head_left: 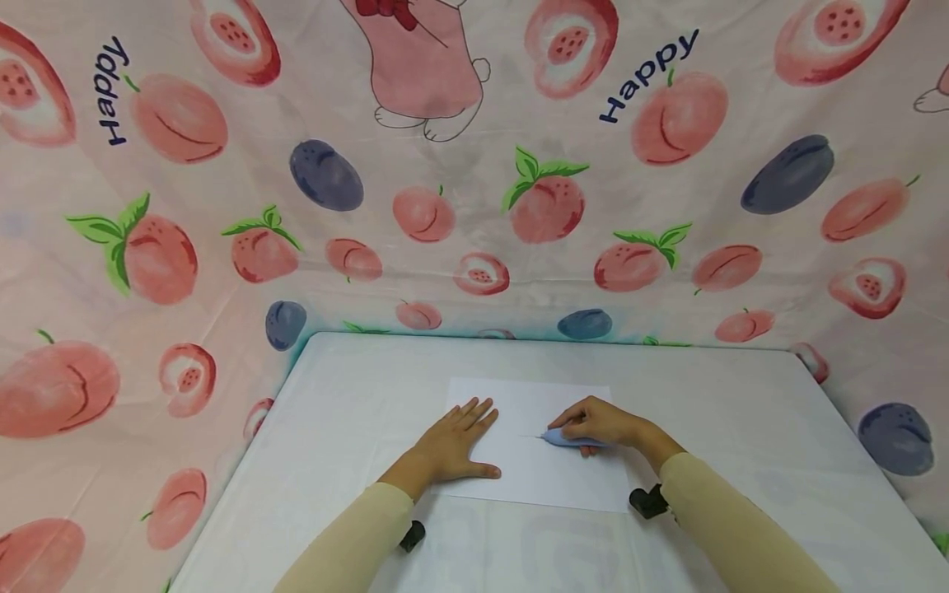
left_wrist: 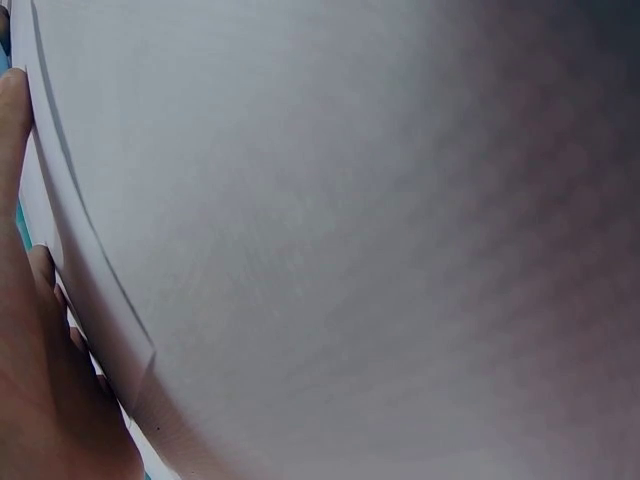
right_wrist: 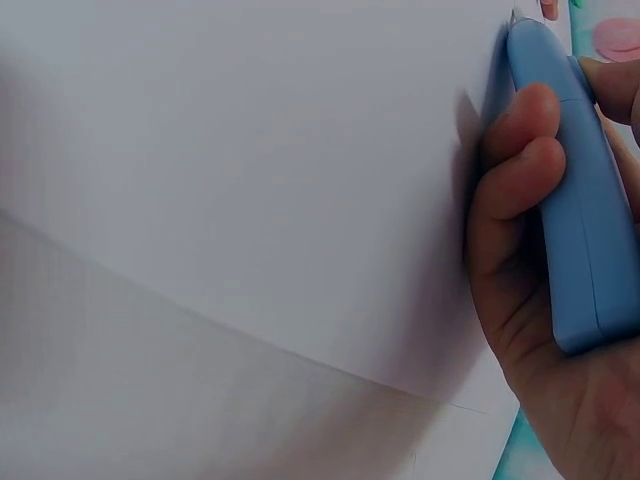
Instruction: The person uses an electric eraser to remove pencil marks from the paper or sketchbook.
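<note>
L hand (head_left: pixel 454 445) is lying palm-down across the L edge of a white sheet (head_left: pixel 534 403), fingers straight & spread wide, thumb pointing twd the sheet's middle. R hand (head_left: pixel 604 422) is reaching in over the sheet's R edge, fingers curling round a blue tool (head_left: pixel 565 438) & holding it. Tool is sitting over the sheet, a bit R of its centre, approx midway btwn far & near edges, tip pointing twd L hand; a faint thin line is running L from the tip. In R wrist cam, two fingers are pressing one side of the tool, another digit the opp. side; can't tell if the tip's touching the sheet.

Sheet is lying on the white worktop (head_left: pixel 371 362), roughly midway btwn its L & R edges, well in from the far edge. Black wrist units (head_left: pixel 648 501) are showing nr the sheet's two near corners, by the beige sleeves (head_left: pixel 734 527). Fruit-print cloth (head_left: pixel 445 165) is hanging beyond the worktop's far edge.
</note>
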`<act>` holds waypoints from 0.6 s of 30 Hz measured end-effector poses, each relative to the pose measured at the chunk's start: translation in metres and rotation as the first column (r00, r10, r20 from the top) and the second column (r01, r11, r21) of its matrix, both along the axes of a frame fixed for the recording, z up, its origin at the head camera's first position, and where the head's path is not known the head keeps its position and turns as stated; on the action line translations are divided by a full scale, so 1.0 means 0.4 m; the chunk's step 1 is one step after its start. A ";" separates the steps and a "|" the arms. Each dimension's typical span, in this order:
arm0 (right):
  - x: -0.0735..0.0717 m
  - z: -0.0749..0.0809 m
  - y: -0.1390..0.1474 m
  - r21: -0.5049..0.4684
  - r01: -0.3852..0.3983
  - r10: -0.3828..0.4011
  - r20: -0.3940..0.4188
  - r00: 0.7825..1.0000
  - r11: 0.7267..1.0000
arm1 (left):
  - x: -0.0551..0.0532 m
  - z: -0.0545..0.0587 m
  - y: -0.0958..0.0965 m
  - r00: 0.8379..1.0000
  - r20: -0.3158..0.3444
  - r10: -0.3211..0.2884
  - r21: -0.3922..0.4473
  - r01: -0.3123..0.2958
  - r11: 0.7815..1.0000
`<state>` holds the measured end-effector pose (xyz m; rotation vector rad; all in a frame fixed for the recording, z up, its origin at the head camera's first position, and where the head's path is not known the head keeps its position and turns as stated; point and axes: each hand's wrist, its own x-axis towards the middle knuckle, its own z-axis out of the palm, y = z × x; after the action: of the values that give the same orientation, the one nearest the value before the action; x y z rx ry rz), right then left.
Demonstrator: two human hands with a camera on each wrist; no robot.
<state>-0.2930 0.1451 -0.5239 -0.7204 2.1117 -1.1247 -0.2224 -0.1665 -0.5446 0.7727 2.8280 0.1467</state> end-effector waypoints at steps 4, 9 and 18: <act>0.000 0.001 -0.002 0.002 0.005 -0.005 -0.004 1.000 1.000 | 0.000 0.000 -0.001 1.000 -0.008 -0.007 0.010 0.007 1.000; 0.000 0.000 -0.003 0.009 0.009 -0.009 -0.015 1.000 1.000 | 0.000 0.001 -0.001 1.000 -0.018 -0.011 0.018 0.012 1.000; 0.001 -0.003 -0.003 0.013 0.011 -0.011 -0.024 1.000 1.000 | 0.000 0.005 0.000 1.000 -0.017 -0.011 0.009 0.011 1.000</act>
<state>-0.2927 0.1440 -0.5249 -0.7197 2.1434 -1.1121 -0.2225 -0.1663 -0.5427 0.7950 2.8407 0.1522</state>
